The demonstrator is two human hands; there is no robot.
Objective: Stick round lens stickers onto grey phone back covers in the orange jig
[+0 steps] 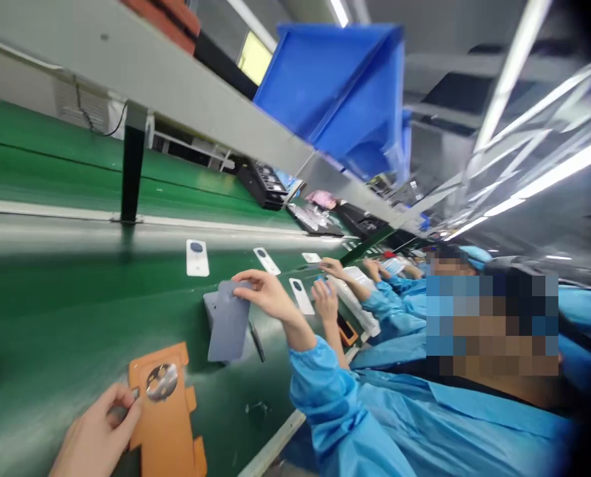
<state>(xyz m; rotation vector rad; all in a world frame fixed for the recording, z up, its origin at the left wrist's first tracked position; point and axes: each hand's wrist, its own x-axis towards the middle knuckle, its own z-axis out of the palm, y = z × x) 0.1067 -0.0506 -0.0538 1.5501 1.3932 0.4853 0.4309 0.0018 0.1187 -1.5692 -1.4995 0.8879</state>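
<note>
At the lower left, my left hand [99, 430] pinches the left edge of an orange phone case [169, 424]. The case has side tabs and a shiny round camera disc [161, 382]. Further up the green bench, my right hand [266, 295], in a blue sleeve, grips the top of a grey-blue flat phone-sized panel [230, 328] between thumb and fingers. The panel is tilted over a similar grey one [209, 306], mostly hidden underneath. A dark pen-like stick [256, 341] lies just right of the panel.
White cards with dark ovals [197, 258] lie spaced along the green bench [77, 305]. Co-workers in blue gowns [454, 424] sit close on the right; a co-worker's hand [326, 301] is near mine. Above hangs a shelf beam [216, 93] with blue bins [330, 86].
</note>
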